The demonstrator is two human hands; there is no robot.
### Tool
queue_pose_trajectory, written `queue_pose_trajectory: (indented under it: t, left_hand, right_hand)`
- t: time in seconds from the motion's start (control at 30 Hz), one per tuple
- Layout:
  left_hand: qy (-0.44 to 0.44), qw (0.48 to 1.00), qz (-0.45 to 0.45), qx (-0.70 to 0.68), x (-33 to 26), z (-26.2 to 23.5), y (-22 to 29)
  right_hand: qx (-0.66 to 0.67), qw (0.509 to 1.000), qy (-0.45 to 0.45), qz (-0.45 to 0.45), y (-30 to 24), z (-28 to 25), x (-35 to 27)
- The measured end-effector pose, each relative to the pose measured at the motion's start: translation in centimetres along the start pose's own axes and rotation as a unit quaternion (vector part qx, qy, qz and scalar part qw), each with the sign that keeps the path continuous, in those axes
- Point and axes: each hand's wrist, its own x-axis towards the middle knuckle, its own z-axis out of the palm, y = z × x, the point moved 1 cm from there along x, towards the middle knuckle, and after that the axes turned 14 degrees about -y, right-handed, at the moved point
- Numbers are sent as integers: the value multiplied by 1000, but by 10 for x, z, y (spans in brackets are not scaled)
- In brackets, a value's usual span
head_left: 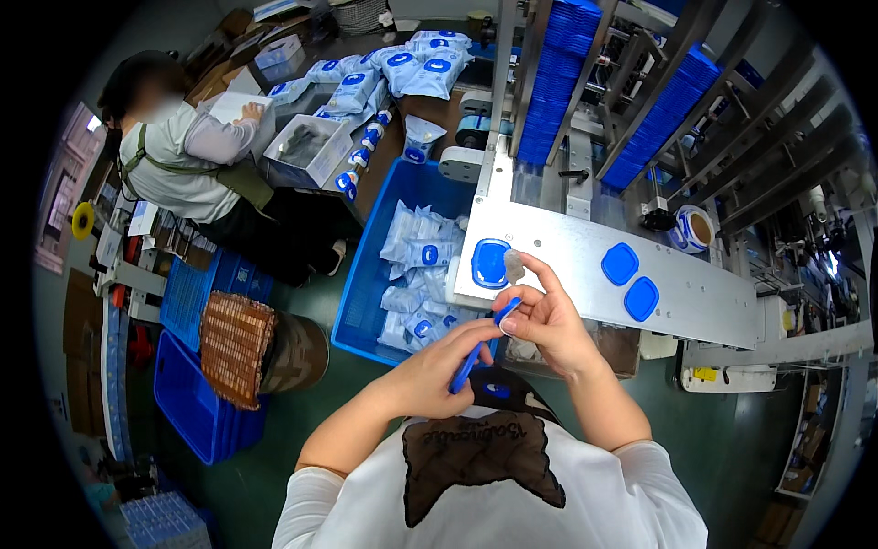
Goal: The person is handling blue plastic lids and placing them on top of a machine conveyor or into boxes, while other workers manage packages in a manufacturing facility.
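Observation:
Both my hands are close together in front of my chest, at the near end of a pale metal machine table [574,240]. A blue plastic lid [465,369] is gripped in my left hand [428,359], seen nearly edge-on. My right hand [551,328] pinches a second blue lid [508,312], also edge-on, and the left fingertips reach to it. A small greyish, see-through piece [514,266] sits at the right index fingertip; its kind is unclear. Just beyond, another blue lid [490,263] lies flat on the table. Two more, a lid [620,263] and a lid [641,298], lie farther right.
Left of the table stands a blue crate [366,302] holding several wipe packs [430,253]. Tall stacks of blue lids [560,82] rise in the machine. A co-worker [197,160] handles a white box by a bench of packs. A padded stool [240,348] stands left.

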Motion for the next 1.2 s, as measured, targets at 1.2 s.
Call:
queue_pose_trajectory:
  t: [1.2]
  left_hand:
    - [24, 987, -36, -153, -2, 6, -17]
  right_hand:
    - [-252, 962, 73, -68, 8, -19, -12]
